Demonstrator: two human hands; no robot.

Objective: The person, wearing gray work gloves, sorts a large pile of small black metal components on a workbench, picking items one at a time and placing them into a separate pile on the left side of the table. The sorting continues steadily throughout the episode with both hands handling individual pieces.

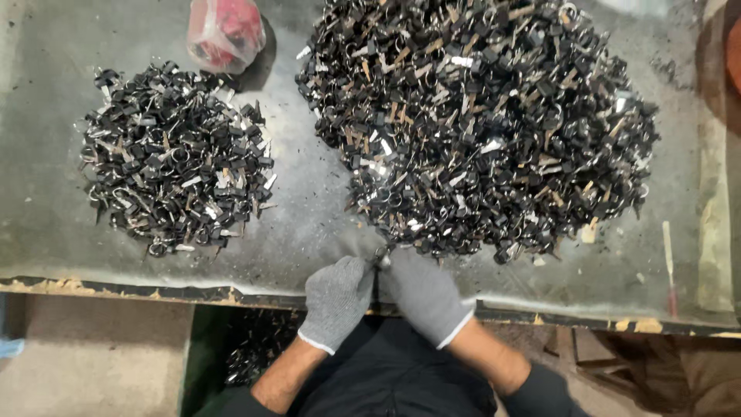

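Left hand (337, 297) and right hand (425, 293), both in grey knit gloves, pinch closed together on one small black-and-metal key-like part (381, 255). It sits at their fingertips, touching the near edge of the large heap of like parts (478, 123) on the grey bench (309, 224).

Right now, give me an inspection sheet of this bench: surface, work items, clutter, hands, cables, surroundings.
Surface: grey bench, dusty, front edge chipped.
Work items: big pile of small black-and-metal parts on the right; small pile on the left; one small part pinched between both hands at the big pile's near edge.
Clutter: red bag at the back; thin stick at the right.
Hands: left hand and right hand, both in grey gloves, fingertips meeting on the part.
Cables: nothing seen.
Surroundings: more dark parts below the bench edge.
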